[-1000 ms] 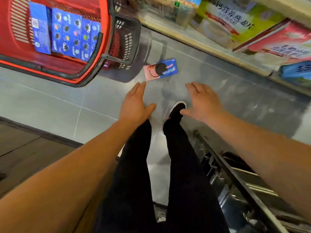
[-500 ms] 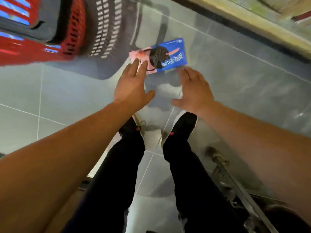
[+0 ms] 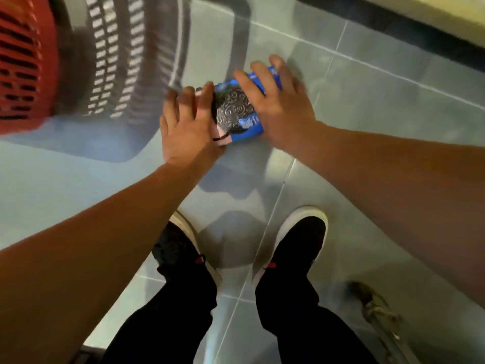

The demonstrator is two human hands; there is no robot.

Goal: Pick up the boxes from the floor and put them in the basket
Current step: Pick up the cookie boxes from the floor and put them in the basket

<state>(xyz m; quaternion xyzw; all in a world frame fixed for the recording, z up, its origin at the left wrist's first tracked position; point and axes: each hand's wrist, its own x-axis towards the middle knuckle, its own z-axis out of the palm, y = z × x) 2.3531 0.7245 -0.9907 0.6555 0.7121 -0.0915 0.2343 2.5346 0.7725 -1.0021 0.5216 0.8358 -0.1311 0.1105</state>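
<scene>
Fingers (image 3: 252, 80) of both hands now on the cookie box (image 3: 237, 114); half a second ago we were still short of it. Left hand (image 3: 186, 132) lies spread over the pink end, right hand (image 3: 278, 109) over the blue end, fingers fairly straight, no clear curl yet. Box still flat on the floor (image 3: 367, 106), beside the red basket (image 3: 23, 61). We judge the lift comes next.
</scene>
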